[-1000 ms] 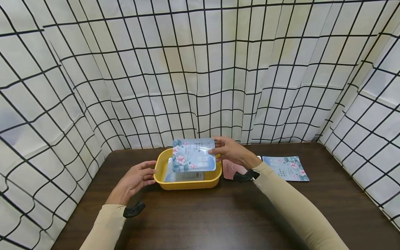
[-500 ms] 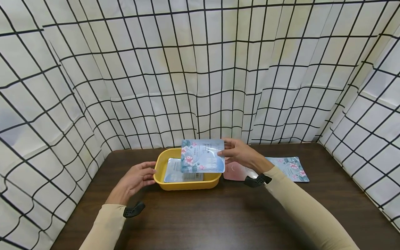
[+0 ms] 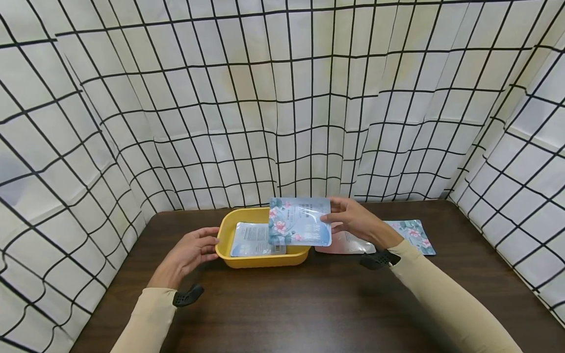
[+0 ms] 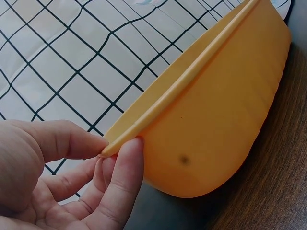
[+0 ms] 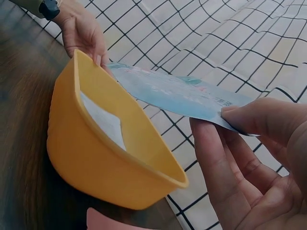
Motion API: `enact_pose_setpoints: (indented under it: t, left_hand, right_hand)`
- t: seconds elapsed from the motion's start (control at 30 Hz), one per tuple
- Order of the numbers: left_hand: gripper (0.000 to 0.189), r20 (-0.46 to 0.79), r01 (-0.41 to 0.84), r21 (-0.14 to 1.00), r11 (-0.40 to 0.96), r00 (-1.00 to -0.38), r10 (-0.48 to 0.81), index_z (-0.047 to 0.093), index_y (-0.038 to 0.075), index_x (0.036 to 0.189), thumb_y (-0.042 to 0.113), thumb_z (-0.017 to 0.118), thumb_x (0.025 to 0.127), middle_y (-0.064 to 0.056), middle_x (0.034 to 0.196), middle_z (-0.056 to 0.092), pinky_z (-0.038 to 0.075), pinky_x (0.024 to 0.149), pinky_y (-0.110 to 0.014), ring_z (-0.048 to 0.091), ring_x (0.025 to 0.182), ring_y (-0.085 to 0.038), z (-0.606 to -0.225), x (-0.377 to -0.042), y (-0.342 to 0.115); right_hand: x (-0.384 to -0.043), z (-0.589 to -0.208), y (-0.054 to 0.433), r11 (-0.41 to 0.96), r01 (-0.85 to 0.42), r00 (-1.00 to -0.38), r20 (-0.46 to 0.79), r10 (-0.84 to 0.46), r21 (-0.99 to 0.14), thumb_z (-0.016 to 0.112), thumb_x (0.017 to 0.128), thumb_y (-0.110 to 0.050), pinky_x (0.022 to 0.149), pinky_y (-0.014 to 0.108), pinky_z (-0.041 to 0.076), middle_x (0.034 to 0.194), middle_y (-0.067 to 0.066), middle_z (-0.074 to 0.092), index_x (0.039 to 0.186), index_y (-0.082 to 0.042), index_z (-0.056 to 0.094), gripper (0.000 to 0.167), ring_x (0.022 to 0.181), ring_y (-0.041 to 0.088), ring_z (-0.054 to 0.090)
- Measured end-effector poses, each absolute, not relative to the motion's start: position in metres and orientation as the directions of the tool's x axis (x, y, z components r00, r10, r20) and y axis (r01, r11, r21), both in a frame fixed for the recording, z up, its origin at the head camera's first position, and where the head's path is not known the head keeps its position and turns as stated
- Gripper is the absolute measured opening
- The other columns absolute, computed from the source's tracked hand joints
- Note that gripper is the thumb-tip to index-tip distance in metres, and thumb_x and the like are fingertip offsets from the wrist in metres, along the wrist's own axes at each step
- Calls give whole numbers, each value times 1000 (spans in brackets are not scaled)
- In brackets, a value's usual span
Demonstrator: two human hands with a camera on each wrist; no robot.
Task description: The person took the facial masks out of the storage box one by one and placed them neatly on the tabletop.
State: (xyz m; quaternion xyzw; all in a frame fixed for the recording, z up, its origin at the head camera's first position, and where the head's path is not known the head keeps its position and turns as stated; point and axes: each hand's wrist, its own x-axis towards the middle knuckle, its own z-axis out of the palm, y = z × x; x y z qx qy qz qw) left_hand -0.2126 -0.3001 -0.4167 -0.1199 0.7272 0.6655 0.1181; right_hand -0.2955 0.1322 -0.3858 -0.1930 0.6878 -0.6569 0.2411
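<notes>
My left hand [image 3: 190, 255] pinches the rim of a yellow plastic basin [image 4: 216, 105] at its left end, thumb on one side and fingers on the other in the left wrist view. Between thumb and fingers, my right hand [image 3: 357, 223] holds a blue floral sachet [image 3: 300, 223] by its right edge, raised above the basin's right part. Inside the basin lies a pale blue sachet [image 3: 251, 240] with printed text facing up, partly covered by the held one in the head view. The right wrist view shows the held sachet slightly bent, apart from the basin's rim.
A pink sachet [image 3: 346, 243] lies on the brown table [image 3: 282, 309] right of the basin, partly under my right hand. Farther right is another blue floral sachet [image 3: 417, 238], partly hidden by the forearm. A white curtain [image 3: 300, 113] with black grid lines surrounds the table's back and sides.
My right hand has moved to the right with the blue floral sachet, uncovering more of the sachet in the basin. The left hand stays at the basin's rim.
</notes>
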Motion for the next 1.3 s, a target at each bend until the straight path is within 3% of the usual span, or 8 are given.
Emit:
enact_pose_setpoints:
  t: [0.57, 0.83, 1.03, 1.13, 1.3]
  left_hand:
    - [56, -324, -323, 942, 88, -946, -3, 38, 1, 152, 12, 61, 101, -13, 116, 64, 61, 81, -31, 66, 89, -19, -418, -213, -301]
    - [57, -317, -317, 945, 84, -948, -7, 39, 1, 152, 13, 61, 101, -13, 117, 64, 61, 81, -31, 67, 89, -19, -417, -213, -301]
    - [56, -317, -316, 944, 93, -948, -2, 39, 1, 152, 13, 61, 101, -12, 116, 63, 61, 82, -31, 66, 90, -19, -417, -213, -301]
    - [56, -314, -313, 945, 96, -949, -1, 39, 1, 152, 13, 60, 102, -12, 117, 63, 61, 82, -30, 66, 90, -19, -417, -213, -301]
    - [56, -317, -316, 944, 95, -949, -4, 39, 2, 152, 13, 61, 101, -13, 117, 63, 61, 82, -31, 66, 90, -20, -416, -212, -301]
  right_hand:
    - [-285, -387, 170, 102, 26, -835, -78, -544, -994, 73, 93, -13, 77, 39, 60, 138, 18, 59, 153, -3, 38, 70, 102, 24, 64]
    - [-278, -390, 187, 118, 6, -857, -66, -511, -993, 72, 94, -12, 76, 36, 59, 149, 25, 49, 158, 1, 26, 80, 109, 21, 60]
    - [-273, -394, 198, 97, 12, -857, -60, -512, -995, 71, 94, -8, 71, 34, 59, 133, 13, 62, 155, 4, 28, 75, 96, 19, 64]
    - [-270, -397, 202, 100, 23, -865, -70, -497, -995, 72, 93, -9, 70, 34, 59, 121, 6, 67, 148, 4, 38, 66, 90, 19, 64]
    - [-264, -401, 208, 119, 37, -878, -90, -471, -992, 75, 92, -12, 73, 36, 60, 116, 8, 67, 139, 1, 45, 56, 92, 23, 63]
